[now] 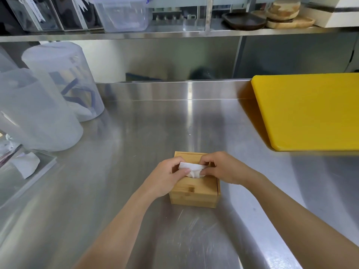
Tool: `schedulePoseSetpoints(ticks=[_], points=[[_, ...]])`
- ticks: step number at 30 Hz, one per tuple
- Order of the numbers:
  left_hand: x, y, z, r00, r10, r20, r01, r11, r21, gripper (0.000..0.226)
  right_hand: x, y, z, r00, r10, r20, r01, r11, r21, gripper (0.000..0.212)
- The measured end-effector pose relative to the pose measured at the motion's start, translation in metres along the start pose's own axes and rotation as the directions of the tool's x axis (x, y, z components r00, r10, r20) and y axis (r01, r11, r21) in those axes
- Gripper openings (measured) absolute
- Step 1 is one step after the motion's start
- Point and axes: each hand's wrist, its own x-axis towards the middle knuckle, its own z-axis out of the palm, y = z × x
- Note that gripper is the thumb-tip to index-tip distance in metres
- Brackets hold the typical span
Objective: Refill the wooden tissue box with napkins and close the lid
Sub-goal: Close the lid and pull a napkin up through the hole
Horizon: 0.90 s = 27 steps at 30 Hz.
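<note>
A small wooden tissue box (pixel 196 193) stands on the steel counter (pixel 136 152), near its front middle, with its lid down on top. A white napkin (pixel 192 168) sticks up through the slot in the lid. My left hand (pixel 165 177) rests over the box's left side and pinches the napkin's left end between thumb and fingers. From the right, my right hand (pixel 223 167) lies over the box's top with its fingertips on the napkin's other end. The slot itself is mostly hidden by my fingers.
A thick yellow cutting board (pixel 310 111) lies at the right. Two tall cloudy plastic containers (pixel 48 98) stand at the left, with a clear tray and paper (pixel 27 166) in front of them. A shelf above holds plastic tubs (pixel 122 12) and wooden plates (pixel 281 14).
</note>
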Motion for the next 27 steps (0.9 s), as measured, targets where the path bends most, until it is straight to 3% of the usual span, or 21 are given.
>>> schedulePoseSetpoints(ticks=[9,14,24,27], points=[[0.004,0.001,0.006,0.991,-0.028,-0.13,0.0,0.978,-0.21,0.013,0.001,-0.002,0.007,0.991,-0.026,-0.129,0.061,0.961,0.268,0.01],[0.003,0.001,0.004,0.987,-0.063,-0.148,0.025,0.97,-0.242,0.035,0.0,0.007,0.007,0.99,0.022,-0.136,0.028,0.935,0.354,0.013],[0.005,0.007,0.015,0.941,-0.094,-0.326,-0.029,0.935,-0.354,0.012,-0.003,0.015,0.01,0.975,0.055,-0.214,0.057,0.873,0.484,0.009],[0.006,0.007,0.016,0.905,-0.153,-0.397,-0.038,0.9,-0.435,0.016,-0.006,0.02,0.011,0.961,0.095,-0.26,0.052,0.86,0.508,0.013]])
